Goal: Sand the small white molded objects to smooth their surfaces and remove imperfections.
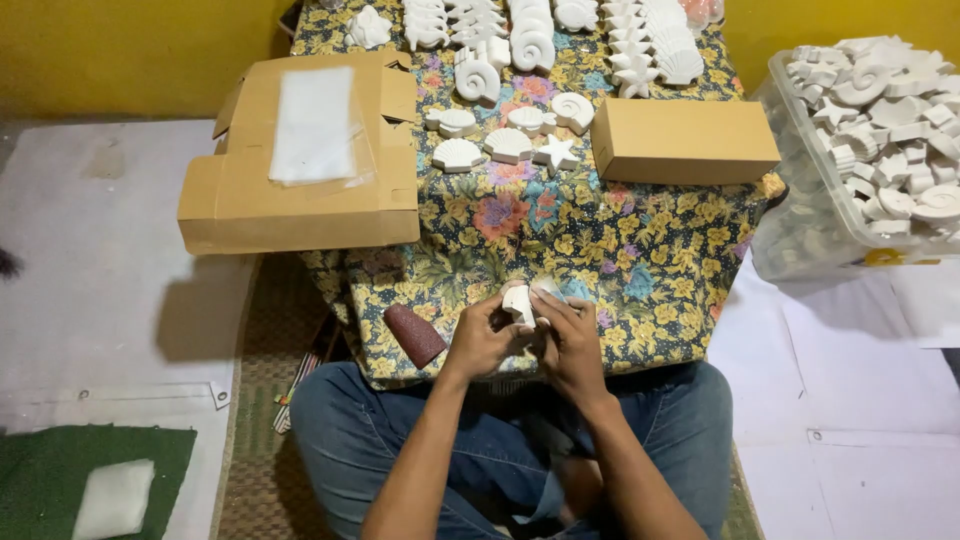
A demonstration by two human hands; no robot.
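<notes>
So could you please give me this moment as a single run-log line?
left hand: holds white piece | right hand: on same piece | roll of sandpaper: beside left hand on flowered cloth | closed box: further back

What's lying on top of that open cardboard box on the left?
A clear plastic bag with a white sheet inside lies on the open cardboard box. Whatever is inside the box is covered.

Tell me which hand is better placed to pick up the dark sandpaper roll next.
Probably the left hand. The sandpaper roll lies on the cloth just to its left, while the right hand sits farther away. Both hands hold the white shell piece, so the right would have to keep it alone.
</notes>
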